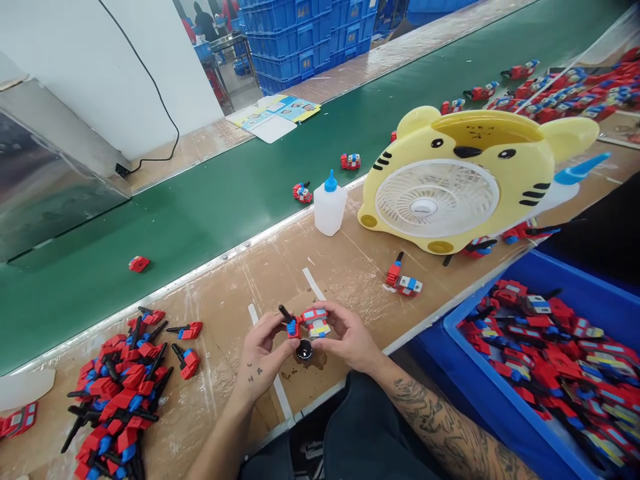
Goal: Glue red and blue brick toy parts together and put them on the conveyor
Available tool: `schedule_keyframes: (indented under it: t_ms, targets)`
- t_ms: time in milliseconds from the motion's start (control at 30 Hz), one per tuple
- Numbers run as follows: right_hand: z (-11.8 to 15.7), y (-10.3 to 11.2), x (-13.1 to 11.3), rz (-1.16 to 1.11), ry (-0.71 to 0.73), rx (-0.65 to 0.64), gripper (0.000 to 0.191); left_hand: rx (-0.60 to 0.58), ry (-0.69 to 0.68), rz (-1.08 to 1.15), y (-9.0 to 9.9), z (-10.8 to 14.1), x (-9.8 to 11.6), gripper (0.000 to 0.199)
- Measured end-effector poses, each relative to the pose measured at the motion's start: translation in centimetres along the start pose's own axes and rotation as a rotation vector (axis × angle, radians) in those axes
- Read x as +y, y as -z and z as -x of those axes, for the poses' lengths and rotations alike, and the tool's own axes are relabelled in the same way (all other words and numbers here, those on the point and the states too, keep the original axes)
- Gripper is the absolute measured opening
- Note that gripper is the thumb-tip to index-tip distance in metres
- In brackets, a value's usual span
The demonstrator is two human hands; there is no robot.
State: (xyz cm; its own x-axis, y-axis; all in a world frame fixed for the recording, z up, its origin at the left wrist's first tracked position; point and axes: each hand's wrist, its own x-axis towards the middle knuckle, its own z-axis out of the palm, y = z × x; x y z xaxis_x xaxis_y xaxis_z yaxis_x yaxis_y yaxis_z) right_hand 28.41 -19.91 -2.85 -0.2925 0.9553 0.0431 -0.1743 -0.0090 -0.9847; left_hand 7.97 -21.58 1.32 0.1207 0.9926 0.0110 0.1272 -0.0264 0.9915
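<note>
You're seeing a yellow fan (435, 200) with an animal face, ears and black stripes sitting on the brown surface (220, 287), its pale round grille facing you. Beyond that surface, a green belt (200, 207) is stretching diagonally across your view. Printed sheets (280, 115) are lying by the belt's far edge, one white piece overlapping it. Stacked blue crates (300, 43) are standing behind. To your left, a black cable (156, 83) is hanging against a white panel (95, 80), near a metal housing (45, 177). A dark-clothed person (204, 23) is showing in the background.
</note>
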Motion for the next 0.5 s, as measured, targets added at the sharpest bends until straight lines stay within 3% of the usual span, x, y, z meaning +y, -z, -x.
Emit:
schedule_keyframes:
  t_ms: [133,233,367,500]
  targets:
    - [-0.1,-0.1,-1.1,0.408,0.155,0.011,0.053,-0.005,0.028,-0.072,0.3,-0.2,-0.4,0.036]
    - [-0.6,-0.7,-2.0,0.570,0.263,0.038,0.049,0.067,0.060,-0.026,-0.3,-0.1,-0.8,0.039]
    - [-2.6,-2.7,-2.8,0.715,0.474,0.080,0.045,0.234,0.026,0.012,-2.4,-1.2,0.0,0.054]
    - [-5.9,-5.3,-2.9,0.739,0.593,0.148,0.047,0.512,-0.071,-0.148,-2.9,-4.3,1.5,0.061]
